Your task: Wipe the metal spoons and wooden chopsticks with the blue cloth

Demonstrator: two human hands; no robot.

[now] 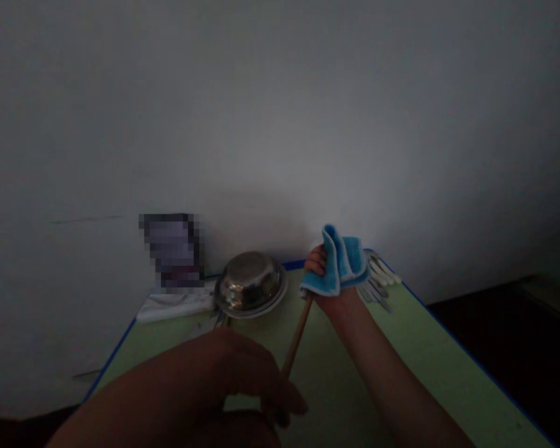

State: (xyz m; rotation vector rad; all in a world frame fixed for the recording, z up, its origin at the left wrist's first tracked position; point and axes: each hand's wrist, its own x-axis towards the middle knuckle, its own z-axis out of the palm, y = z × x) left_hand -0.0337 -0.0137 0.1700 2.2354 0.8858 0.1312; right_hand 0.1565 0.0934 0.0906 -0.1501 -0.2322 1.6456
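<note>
A thin wooden stick [297, 339] slants upward above the table. In the near foreground my left hand [242, 367] is closed, its fingertips pinching the stick's lower end. Farther off, my right hand [316, 259] grips a folded blue cloth [333, 270] with a pale border. The cloth covers most of that hand and hides the stick's upper end, so what is on that end cannot be seen. To the left of the cloth, a shiny metal bowl [249, 280] rests upside down on the table.
The green table [429, 373] has a blue edge and stands against a grey wall [280, 124]. Metal and white-handled cutlery [378, 280] lies at the right back. A white folded item [175, 308] and a blurred-out upright object [172, 252] are at the left back.
</note>
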